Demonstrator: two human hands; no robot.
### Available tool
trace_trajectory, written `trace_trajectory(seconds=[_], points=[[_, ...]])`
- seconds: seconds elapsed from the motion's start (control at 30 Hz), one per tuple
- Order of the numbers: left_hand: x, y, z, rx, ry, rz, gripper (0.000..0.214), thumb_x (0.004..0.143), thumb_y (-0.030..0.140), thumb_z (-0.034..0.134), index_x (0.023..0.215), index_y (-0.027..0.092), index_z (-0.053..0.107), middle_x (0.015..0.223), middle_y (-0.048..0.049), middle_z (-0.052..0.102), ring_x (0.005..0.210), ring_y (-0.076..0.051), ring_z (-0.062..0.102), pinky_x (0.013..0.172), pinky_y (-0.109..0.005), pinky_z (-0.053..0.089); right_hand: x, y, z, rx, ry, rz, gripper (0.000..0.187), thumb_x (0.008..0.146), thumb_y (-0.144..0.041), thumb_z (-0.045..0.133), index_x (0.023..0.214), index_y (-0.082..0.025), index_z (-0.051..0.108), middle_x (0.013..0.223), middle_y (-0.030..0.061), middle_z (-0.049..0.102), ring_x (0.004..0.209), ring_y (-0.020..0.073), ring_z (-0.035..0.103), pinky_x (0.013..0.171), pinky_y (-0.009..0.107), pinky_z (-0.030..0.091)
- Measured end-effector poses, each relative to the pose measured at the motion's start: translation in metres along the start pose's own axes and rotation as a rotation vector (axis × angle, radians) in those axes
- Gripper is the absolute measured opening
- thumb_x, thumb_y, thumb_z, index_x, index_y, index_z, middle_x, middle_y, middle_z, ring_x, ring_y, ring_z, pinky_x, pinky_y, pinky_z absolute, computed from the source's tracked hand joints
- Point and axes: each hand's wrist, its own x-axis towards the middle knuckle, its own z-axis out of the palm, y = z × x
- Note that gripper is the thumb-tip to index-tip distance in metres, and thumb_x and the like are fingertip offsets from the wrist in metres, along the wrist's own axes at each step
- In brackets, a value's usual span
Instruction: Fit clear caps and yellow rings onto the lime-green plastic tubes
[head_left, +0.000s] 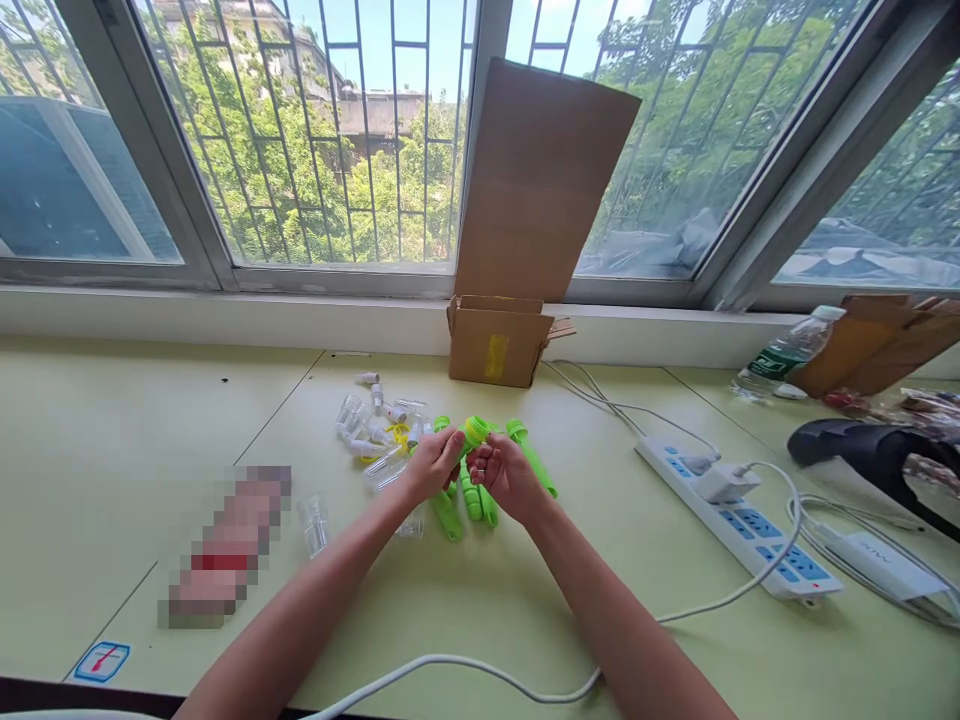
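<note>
Green tube [475,432], pinched between the fingers of our left hand [433,463] and right hand [504,470], could slip if we loosen, scattering the spare green tubes [450,515] beneath our fingers.

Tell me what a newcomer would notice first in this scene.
The bright green plastic piece stands out first, held up between the left hand and the right hand in the middle of the view. Beneath them lie more green pieces beside a scatter of clear plastic parts. Behind, a tall cardboard sheet leans against the window above a small open box.
</note>
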Motion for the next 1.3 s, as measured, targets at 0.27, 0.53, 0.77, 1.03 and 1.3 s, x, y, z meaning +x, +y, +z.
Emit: trace_trajectory(seconds=[0.27,0.53,0.77,1.03,1.3], points=[[-0.0011,-0.0016,-0.0006,-0.090,-0.024,-0.064,0.039,0.084,0.058,0.053,0.091,0.021,0.041,0.052,0.0083,0.052,0.033,-0.008,0.043,0.033,-0.018,0.030,-0.0012,-0.0020,-0.0006,-0.056,-0.009,-0.043,0.015,0.080,-0.031,0.059,0.074,-0.018,0.063,0.061,0.0008,0.066,0.050,0.0115,0.060,0.050,0.022,0.051],[0.0021,-0.0048,-0.0006,-0.018,0.095,0.011,0.037,0.083,0.054,0.057,0.083,0.018,0.047,0.062,0.0043,0.056,0.046,-0.008,0.053,0.042,-0.018,0.037,-0.0013,-0.0038,0.0026,-0.038,0.039,-0.076,0.012,0.079,-0.029,0.060,0.073,-0.019,0.060,0.063,0.0006,0.067,0.051,0.0120,0.060,0.049,0.022,0.051],[0.0029,-0.0027,0.0021,0.053,0.127,0.026,0.037,0.088,0.053,0.050,0.078,0.018,0.049,0.053,0.0058,0.051,0.043,-0.007,0.047,0.043,-0.019,0.035,0.0007,-0.0029,0.0033,0.019,0.083,-0.053,0.013,0.079,-0.028,0.060,0.075,-0.016,0.065,0.063,0.0019,0.068,0.050,0.0107,0.060,0.048,0.020,0.051],[0.0024,-0.0053,0.0004,-0.028,0.088,0.027,0.038,0.091,0.052,0.046,0.073,0.018,0.045,0.049,0.0066,0.049,0.036,-0.006,0.043,0.038,-0.019,0.029,0.0021,0.0004,-0.0008,0.053,0.093,-0.060,0.013,0.080,-0.026,0.063,0.071,-0.017,0.063,0.062,0.0011,0.068,0.049,0.0097,0.060,0.047,0.018,0.051],[0.0007,-0.0033,0.0017,-0.143,0.010,-0.028,0.042,0.093,0.056,0.037,0.072,0.019,0.042,0.051,0.0062,0.048,0.032,-0.006,0.042,0.031,-0.019,0.027,0.0004,-0.0001,0.0025,0.061,-0.052,0.055,0.025,0.086,-0.029,0.049,0.078,-0.013,0.067,0.068,0.0064,0.072,0.054,0.0124,0.065,0.051,0.021,0.054]])
